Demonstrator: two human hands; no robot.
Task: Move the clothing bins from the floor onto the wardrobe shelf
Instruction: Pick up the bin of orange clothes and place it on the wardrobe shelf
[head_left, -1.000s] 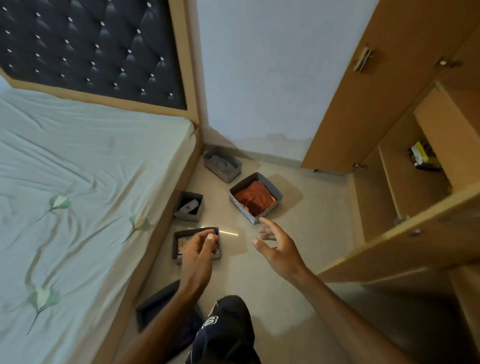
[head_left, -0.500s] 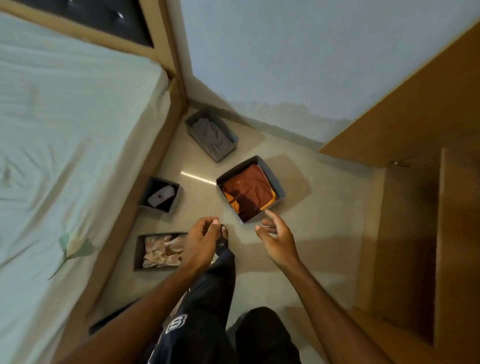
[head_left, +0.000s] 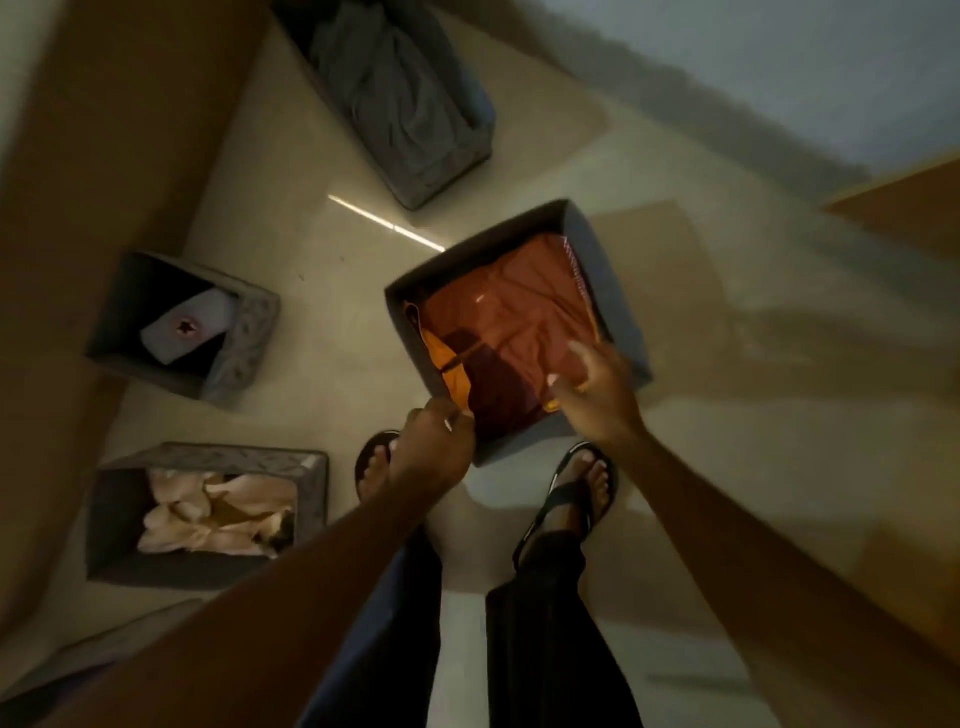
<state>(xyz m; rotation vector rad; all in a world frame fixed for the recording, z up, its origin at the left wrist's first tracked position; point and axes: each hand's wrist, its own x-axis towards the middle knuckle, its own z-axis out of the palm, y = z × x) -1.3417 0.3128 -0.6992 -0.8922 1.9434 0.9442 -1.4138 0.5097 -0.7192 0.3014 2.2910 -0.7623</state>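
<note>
Orange bin (head_left: 609, 291) on floor, frame centre. Left hand (head_left: 434, 447) pinches its near corner rim. Right hand (head_left: 597, 389) hovers, fingers spread, over the right wall. Advise gripping opposite walls and lifting level.

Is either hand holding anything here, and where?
Left hand pinches the orange-clothes bin at its near corner rim; right hand is open over the near-right rim, no clear grip.

On the floor (head_left: 322, 291) the central bin (head_left: 613, 291) sat just ahead of the feet (head_left: 582, 483), the far bin (head_left: 431, 176) beyond it near the wall (head_left: 779, 78), while the left bin (head_left: 244, 343) and the near-left bin (head_left: 218, 458) stood beside the bed frame (head_left: 78, 182) — clothing lay in each
</note>
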